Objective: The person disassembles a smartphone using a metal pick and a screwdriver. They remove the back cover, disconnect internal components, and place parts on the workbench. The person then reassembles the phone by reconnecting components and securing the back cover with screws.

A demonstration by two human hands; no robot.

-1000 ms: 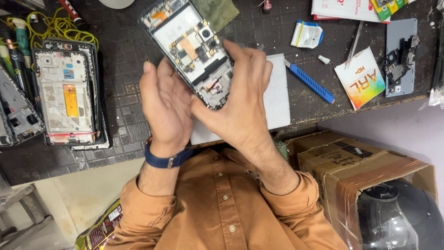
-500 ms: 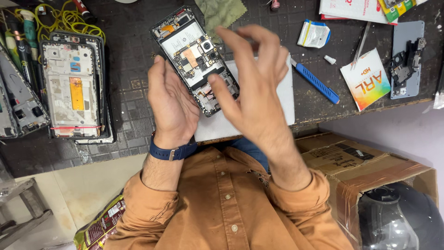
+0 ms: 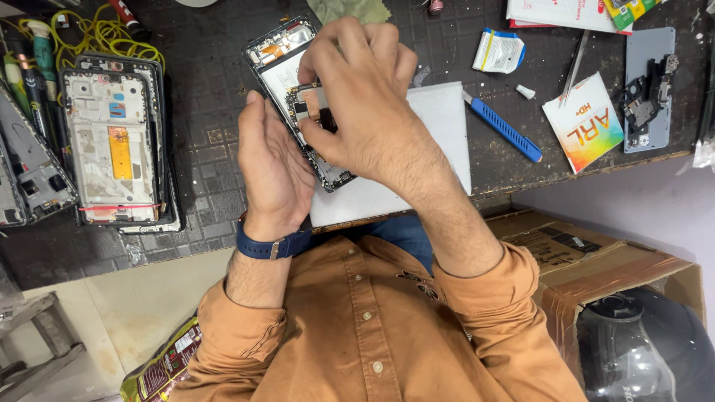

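The opened phone (image 3: 298, 97), back cover off and its boards bare, sits tilted in your hands above the white mat (image 3: 439, 149). Your left hand (image 3: 274, 173) cradles it from the side and underneath, palm along its edge, fingers hidden behind the frame, so you cannot tell how tightly they close. Your right hand (image 3: 365, 97) lies over the middle of the phone, fingers curled down and pressed together onto a small dark part near the centre; whether they pinch it or only press it is hidden by the knuckles.

As a judgement: the phone is well into being stripped or rebuilt. The cover is off, the inner plate is exposed, and the work on the inside is not finished.

Beyond your hands, a blue utility knife (image 3: 500, 126) lies just beside the mat, with metal tweezers (image 3: 575, 68) and a colourful small packet (image 3: 583, 122) farther right. A grey back cover (image 3: 649, 89) carrying loose parts rests near the bench edge. To the left, other stripped phone frames (image 3: 115, 141) are stacked, with yellow cable (image 3: 104, 33) behind them.
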